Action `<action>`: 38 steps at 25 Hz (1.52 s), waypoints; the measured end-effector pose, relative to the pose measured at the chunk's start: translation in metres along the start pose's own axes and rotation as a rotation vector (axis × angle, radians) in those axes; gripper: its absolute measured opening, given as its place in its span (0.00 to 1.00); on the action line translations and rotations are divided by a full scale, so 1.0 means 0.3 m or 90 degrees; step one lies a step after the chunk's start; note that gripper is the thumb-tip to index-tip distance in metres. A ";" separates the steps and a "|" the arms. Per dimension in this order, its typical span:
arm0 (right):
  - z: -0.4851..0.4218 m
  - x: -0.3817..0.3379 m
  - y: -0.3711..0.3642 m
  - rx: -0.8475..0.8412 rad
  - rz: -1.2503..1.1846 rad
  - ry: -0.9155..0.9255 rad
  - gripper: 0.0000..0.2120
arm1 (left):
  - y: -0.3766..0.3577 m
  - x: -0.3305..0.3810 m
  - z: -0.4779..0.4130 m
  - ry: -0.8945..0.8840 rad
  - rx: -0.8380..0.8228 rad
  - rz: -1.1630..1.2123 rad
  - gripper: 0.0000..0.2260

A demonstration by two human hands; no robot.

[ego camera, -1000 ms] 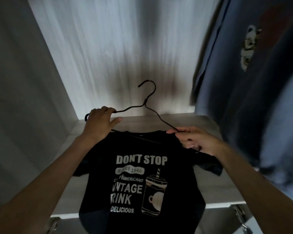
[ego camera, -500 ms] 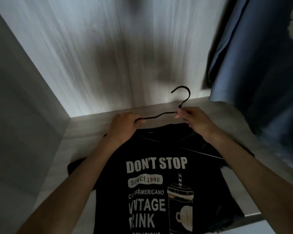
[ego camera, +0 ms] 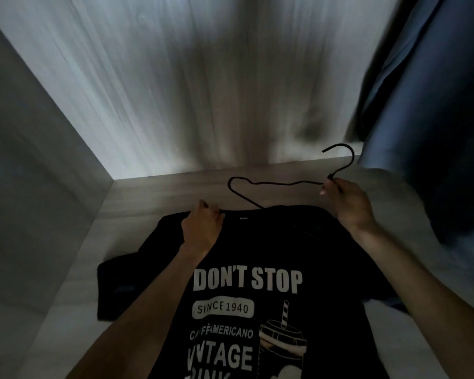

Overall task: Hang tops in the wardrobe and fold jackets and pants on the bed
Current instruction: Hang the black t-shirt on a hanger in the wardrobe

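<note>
A black T-shirt (ego camera: 271, 247) with white "DON'T STOP" print lies flat on the wardrobe shelf (ego camera: 153, 192), collar away from me. A thin black wire hanger (ego camera: 274, 183) sticks out of the collar toward the back wall, its left shoulder and hook exposed, its right side hidden inside the shirt. My right hand (ego camera: 345, 201) pinches the hanger at the base of its hook. My left hand (ego camera: 203, 228) grips the shirt's collar edge at the left shoulder.
The wardrobe's pale wood back wall (ego camera: 203, 91) and grey left side panel (ego camera: 33, 173) enclose the shelf. Blue garments (ego camera: 435, 105) hang at the right, close to my right hand and the hook.
My left hand let go of the hanger's left shoulder and took the shirt collar. My right hand carried the hanger to the right, so its left end came out of the collar.
</note>
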State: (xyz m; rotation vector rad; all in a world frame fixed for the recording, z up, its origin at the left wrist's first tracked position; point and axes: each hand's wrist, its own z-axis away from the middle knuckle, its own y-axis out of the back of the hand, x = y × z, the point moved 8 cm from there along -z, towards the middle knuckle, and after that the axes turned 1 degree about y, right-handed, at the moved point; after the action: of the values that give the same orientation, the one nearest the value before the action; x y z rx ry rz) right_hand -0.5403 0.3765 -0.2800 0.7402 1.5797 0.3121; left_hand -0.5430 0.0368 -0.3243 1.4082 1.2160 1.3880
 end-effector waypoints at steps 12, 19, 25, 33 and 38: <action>-0.024 -0.021 0.033 -0.005 0.059 -0.068 0.26 | -0.011 -0.030 -0.110 0.012 -0.062 -0.087 0.12; -0.018 -0.089 0.005 -0.005 0.036 0.003 0.22 | 0.047 -0.026 -0.127 -0.044 -0.080 -0.035 0.07; -0.022 -0.176 0.007 -0.037 0.059 0.110 0.19 | 0.144 0.044 -0.085 -0.271 -0.128 -0.171 0.07; -0.018 -0.381 0.059 0.003 0.096 0.239 0.23 | 0.292 0.082 -0.046 -0.238 -0.160 -0.055 0.15; -0.015 -0.598 -0.026 -0.081 0.132 0.351 0.22 | 0.444 0.133 -0.011 -0.217 -0.201 0.050 0.17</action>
State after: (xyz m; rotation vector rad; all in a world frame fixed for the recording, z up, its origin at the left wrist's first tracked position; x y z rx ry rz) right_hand -0.5484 0.2606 -0.1429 0.7574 1.9768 0.8160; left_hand -0.5358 0.0460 -0.1858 1.4050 0.6963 1.2632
